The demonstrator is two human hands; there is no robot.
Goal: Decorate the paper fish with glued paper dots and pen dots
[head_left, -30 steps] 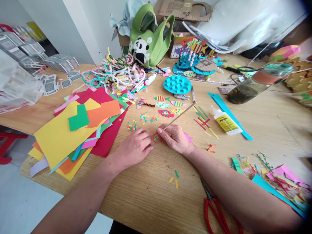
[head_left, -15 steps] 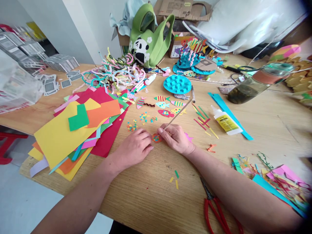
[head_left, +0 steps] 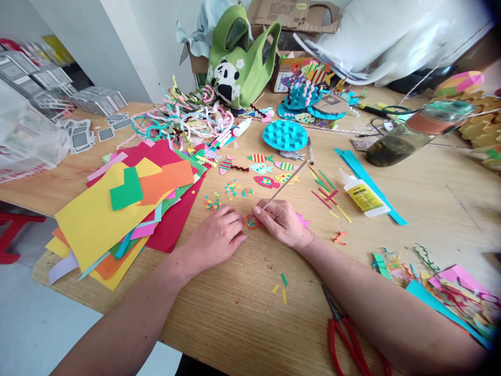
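Note:
A small orange paper fish (head_left: 251,222) with coloured bits on it lies on the table between my hands. My left hand (head_left: 221,230) is closed, its fingertips pressed down at the fish's left edge. My right hand (head_left: 282,222) pinches a thin wooden stick (head_left: 284,185), which slants up and away to the right; its lower end is hidden by my fingers over the fish. Small paper dots and triangles (head_left: 231,189) lie just beyond my left hand. Several decorated paper fish (head_left: 266,181) are laid out ahead. A pink paper piece (head_left: 302,220) shows behind my right hand.
Stacked coloured paper (head_left: 97,224) lies left. A glue bottle (head_left: 364,194), paper strips (head_left: 329,190) and a lidded bottle of dark liquid (head_left: 410,136) stand or lie right. Red-handled scissors (head_left: 346,334) lie beside my right forearm. Pipe cleaners (head_left: 188,115) and a green panda bag (head_left: 242,68) are behind.
Both hands stay in nearly the same place. The stick in my right hand has shifted very slightly; nothing else visibly differs.

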